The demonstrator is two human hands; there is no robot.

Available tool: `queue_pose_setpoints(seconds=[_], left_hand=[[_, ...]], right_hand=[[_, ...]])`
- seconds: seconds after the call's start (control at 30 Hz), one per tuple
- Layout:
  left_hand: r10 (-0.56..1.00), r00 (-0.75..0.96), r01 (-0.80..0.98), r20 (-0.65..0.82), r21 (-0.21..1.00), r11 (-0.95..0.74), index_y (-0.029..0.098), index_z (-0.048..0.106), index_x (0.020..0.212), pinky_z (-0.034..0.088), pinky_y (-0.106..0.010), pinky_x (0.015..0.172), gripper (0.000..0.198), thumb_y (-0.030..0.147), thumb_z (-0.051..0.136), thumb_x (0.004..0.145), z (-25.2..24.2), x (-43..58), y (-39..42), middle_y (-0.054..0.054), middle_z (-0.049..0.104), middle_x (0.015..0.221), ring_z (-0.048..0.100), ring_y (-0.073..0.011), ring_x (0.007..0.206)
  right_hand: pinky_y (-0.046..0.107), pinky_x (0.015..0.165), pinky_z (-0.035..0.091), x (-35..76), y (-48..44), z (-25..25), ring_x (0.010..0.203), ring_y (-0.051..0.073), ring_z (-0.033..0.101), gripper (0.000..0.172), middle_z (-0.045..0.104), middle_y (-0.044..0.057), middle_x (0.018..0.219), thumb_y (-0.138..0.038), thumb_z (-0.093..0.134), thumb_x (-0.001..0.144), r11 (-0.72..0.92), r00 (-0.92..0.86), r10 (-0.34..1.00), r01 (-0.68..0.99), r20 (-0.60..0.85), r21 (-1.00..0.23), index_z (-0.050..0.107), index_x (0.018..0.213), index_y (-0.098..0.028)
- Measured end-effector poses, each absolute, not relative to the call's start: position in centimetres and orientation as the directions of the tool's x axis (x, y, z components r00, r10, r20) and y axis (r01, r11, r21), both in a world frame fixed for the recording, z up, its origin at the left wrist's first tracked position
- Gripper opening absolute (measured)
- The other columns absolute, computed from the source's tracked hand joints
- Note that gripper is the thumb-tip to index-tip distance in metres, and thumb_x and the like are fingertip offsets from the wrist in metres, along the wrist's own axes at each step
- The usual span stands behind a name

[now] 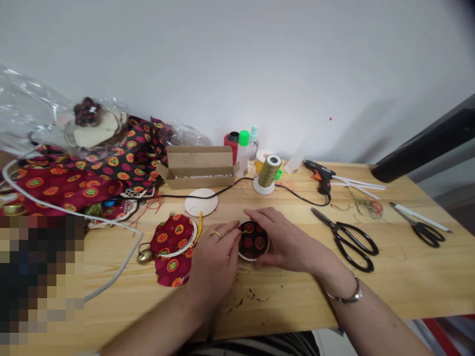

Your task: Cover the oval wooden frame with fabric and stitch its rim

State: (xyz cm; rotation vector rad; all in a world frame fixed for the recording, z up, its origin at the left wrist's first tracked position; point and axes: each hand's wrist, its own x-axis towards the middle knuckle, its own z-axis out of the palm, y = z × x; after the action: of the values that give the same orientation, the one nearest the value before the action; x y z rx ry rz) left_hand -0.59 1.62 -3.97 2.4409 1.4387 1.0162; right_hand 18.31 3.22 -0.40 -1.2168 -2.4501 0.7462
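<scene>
**Head view, single entry.**

**Item in hand:** small round black-cloth disc with red and orange dots [254, 242]. It lies flat on the pale wooden table [408, 277], near the front middle, between the two hands.

**Risks, as judged:**
- The cloth could pucker or slip off the disc's rim if the fingers press unevenly.
- The black power cord [297, 197] of the black-and-orange plastic glue gun [319, 176] runs just behind the hands, and a lifted wrist might snag it.
- The large black-handled steel scissors [351, 238] lie near the right forearm, where a sweep of the arm could knock them.

**Left hand [215, 254]:** palm down, gold ring showing. Thumb and forefinger are pinched on the disc's upper left rim, grasping it.

**Right hand [287, 240]:** curled round the disc's right side, fingers arched over its far edge, holding it down. A silver metal bracelet [349, 296] sits at the wrist.

**Adjacent:** red dotted cloth piece [172, 244] over a white-rimmed round, just left of the left hand.
</scene>
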Motion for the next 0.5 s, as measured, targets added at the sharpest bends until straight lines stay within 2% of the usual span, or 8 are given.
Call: queue_pose_setpoints(seconds=[0.37,0.5], left_hand=[[0.827,0.339,0.748,0.449,0.404,-0.526,0.013,0.067,0.087,0.051,-0.041,0.077,0.018,0.009,0.052,0.079,-3.82,-0.46,1.59,-0.008,0.072,0.092,0.060,-0.0232,0.085],[0.841,0.325,0.735,0.432,0.445,-0.512,0.014,0.067,0.088,0.050,-0.040,0.078,0.018,0.008,0.052,0.079,-4.01,-0.56,1.62,-0.007,0.071,0.094,0.060,-0.0219,0.086]], right_hand=[[0.044,0.097,0.035,18.28,3.40,-0.32,0.115,0.026,0.039,0.087,0.046,0.012,0.124,-0.032,0.076,0.063,0.495,-0.590,0.807,0.656,0.022,-0.570,0.031,0.136,-0.017],[0.045,0.098,0.034,18.39,3.40,-0.56,0.116,0.026,0.038,0.089,0.044,0.011,0.126,-0.035,0.076,0.062,0.484,-0.585,0.811,0.645,0.027,-0.591,0.029,0.137,-0.020]])
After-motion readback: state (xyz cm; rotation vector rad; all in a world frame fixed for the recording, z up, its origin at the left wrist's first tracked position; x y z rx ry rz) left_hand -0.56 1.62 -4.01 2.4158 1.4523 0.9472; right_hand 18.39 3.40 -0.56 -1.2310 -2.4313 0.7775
